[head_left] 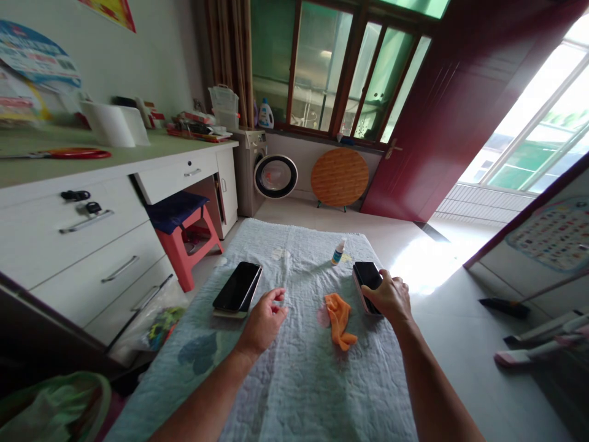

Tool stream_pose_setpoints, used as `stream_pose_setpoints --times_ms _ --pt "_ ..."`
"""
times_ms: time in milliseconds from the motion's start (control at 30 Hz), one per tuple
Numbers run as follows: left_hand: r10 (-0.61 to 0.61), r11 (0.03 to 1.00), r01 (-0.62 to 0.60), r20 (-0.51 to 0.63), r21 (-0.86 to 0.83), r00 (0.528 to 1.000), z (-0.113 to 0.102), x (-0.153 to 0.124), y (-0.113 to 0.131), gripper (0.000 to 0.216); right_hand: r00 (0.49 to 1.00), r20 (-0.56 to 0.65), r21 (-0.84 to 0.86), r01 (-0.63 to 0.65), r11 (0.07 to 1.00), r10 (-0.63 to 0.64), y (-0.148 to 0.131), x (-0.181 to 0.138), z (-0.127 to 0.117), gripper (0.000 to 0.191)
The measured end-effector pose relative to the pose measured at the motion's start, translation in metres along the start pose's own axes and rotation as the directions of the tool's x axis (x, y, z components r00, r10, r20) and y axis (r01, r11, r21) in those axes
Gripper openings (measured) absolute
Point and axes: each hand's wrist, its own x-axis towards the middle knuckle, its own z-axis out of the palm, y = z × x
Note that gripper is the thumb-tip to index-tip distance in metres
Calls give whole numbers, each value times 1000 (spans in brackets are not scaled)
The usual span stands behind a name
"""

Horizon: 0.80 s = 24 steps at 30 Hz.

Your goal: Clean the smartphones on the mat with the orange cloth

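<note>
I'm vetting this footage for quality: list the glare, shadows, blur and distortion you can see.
Head view: glare blows out the floor right of the quilted cover; head view: the small bottle casts a soft shadow leftward; head view: wide-angle stretch skews the red door, and the blue disc at the left edge smears, while the left hand and right hand look fairly sharp.

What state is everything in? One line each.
Left smartphone: face up, screen dark
Right smartphone: screen dark, gripped
Left hand: empty, fingers curled
Right hand: grasping right smartphone
Spray bottle: upright
Orange cloth: crumpled
Washing machine door: open
Red door: open
Round wooden tabletop: on edge
Curtain: drawn aside
</note>
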Motion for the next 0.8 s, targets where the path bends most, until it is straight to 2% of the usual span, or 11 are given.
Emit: stream_pose_setpoints --times_ms 800 --pt "-3 999 5 32 -54 999 -1 0 -1 41 998 61 -32 17 999 -15 4 13 19 66"
